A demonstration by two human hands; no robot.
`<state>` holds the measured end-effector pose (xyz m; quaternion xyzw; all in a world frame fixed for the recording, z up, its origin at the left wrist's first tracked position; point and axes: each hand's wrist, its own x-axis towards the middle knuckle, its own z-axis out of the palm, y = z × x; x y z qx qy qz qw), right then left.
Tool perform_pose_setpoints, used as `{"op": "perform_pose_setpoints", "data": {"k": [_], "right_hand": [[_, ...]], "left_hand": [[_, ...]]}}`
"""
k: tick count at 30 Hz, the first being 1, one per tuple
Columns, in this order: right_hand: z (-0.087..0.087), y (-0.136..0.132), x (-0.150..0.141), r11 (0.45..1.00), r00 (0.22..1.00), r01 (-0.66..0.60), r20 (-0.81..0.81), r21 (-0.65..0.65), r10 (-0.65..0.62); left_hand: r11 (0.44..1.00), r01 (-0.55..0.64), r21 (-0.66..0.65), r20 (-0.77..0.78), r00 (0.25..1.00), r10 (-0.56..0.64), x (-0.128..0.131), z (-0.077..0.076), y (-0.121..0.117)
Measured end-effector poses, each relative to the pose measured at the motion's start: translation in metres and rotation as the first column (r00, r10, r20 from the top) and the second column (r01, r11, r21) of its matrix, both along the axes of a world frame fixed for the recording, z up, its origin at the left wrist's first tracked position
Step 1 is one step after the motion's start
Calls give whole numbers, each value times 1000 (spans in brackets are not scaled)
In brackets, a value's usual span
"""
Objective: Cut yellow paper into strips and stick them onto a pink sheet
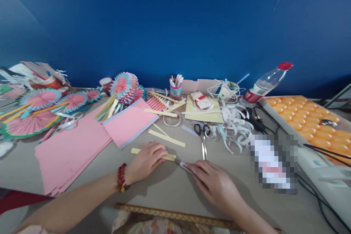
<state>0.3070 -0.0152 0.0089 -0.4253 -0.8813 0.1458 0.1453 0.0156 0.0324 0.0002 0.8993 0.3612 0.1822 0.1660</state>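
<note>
My left hand (148, 160), with a red bead bracelet at its wrist, is closed over a pale yellow paper strip (170, 157) and presses it against the table. Both ends of the strip show beyond the fingers. A white-handled craft knife (186, 167) is gripped in my right hand (215, 181). Its blade points left and meets the strip's right end; whether it touches the paper I cannot tell. Further up lie another yellow strip (166, 138) and black-handled scissors (203, 139), their blades toward me.
Pink paper sheets (74, 150) are stacked at left, near folded paper fans (41, 98). Behind stands a pen cup (176, 90). White ribbon curls (237, 128), a tilted plastic bottle (264, 85) and an orange bubbled pad (304, 117) lie to the right, with black cables.
</note>
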Motion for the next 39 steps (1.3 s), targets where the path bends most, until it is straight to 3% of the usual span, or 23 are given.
{"op": "perform_pose_setpoints", "data": {"k": [5, 11, 23, 39], "right_hand": [[0, 2, -5, 999, 995, -4, 104, 51, -1], [-6, 2, -6, 986, 986, -19, 165, 167, -9], [-23, -2, 1, 935, 976, -81, 217, 344, 5], [-18, -2, -12, 921, 973, -108, 231, 373, 21]], "left_hand": [[999, 3, 54, -113, 994, 4, 1, 8, -4], [975, 211, 66, -289, 939, -184, -10, 8, -12], [977, 213, -12, -291, 934, -207, -13, 6, -12], [976, 216, 3, -321, 925, -203, -12, 8, -13]]}}
